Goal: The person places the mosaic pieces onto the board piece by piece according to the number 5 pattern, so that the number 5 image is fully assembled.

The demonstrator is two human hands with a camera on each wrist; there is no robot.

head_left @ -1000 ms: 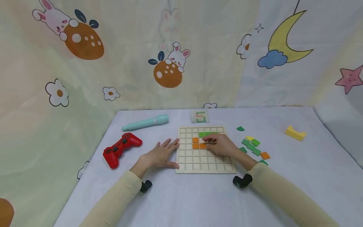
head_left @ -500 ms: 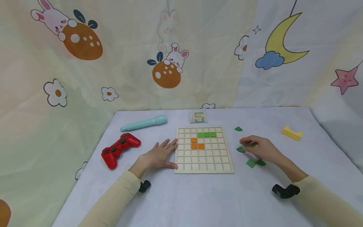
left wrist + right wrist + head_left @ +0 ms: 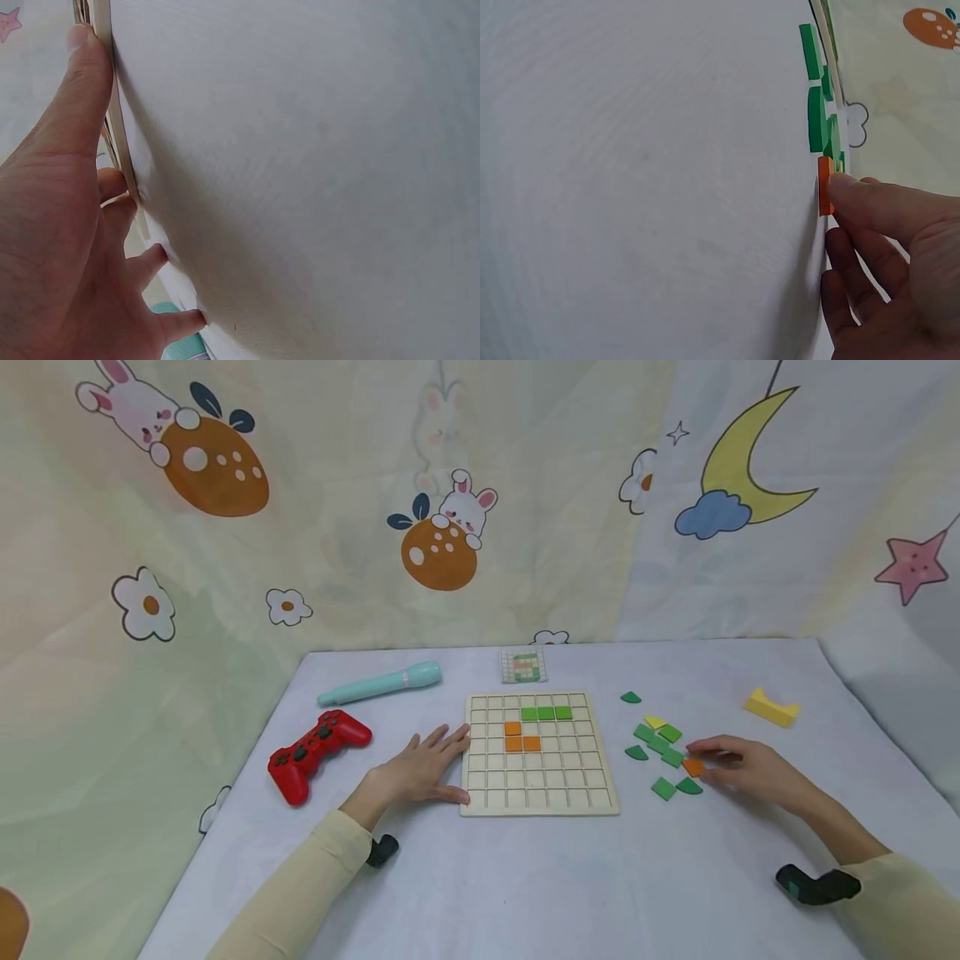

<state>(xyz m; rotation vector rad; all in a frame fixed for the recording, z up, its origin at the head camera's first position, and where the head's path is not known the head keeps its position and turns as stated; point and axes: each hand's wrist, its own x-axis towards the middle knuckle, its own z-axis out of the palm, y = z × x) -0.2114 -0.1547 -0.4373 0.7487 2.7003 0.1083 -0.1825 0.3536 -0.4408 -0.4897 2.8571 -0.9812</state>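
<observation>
A square wooden grid board (image 3: pixel 540 777) lies mid-table, with three green tiles (image 3: pixel 546 713) in a row and three orange tiles (image 3: pixel 513 743) in its cells. Along the board's left edge rests my left hand (image 3: pixel 431 768), fingers spread; the left wrist view shows its thumb (image 3: pixel 86 90) against the board's side. To the right of the board, my right hand (image 3: pixel 757 770) pinches a loose orange tile (image 3: pixel 693 767) between thumb and index finger. In the right wrist view the thumb lies on that orange tile (image 3: pixel 825 186), close over the table.
Loose green tiles (image 3: pixel 658 743), green quarter-round pieces (image 3: pixel 689 787) and a yellow piece (image 3: pixel 655 722) lie right of the board. Behind the board is a small pattern card (image 3: pixel 523 666). A red game controller (image 3: pixel 318 753), a turquoise tube (image 3: pixel 381 683) and a yellow block (image 3: pixel 772 708) lie farther out.
My right hand has moved right, from over the board across the loose pieces to the orange tile, which it now pinches. The left hand has stayed at the board's edge.
</observation>
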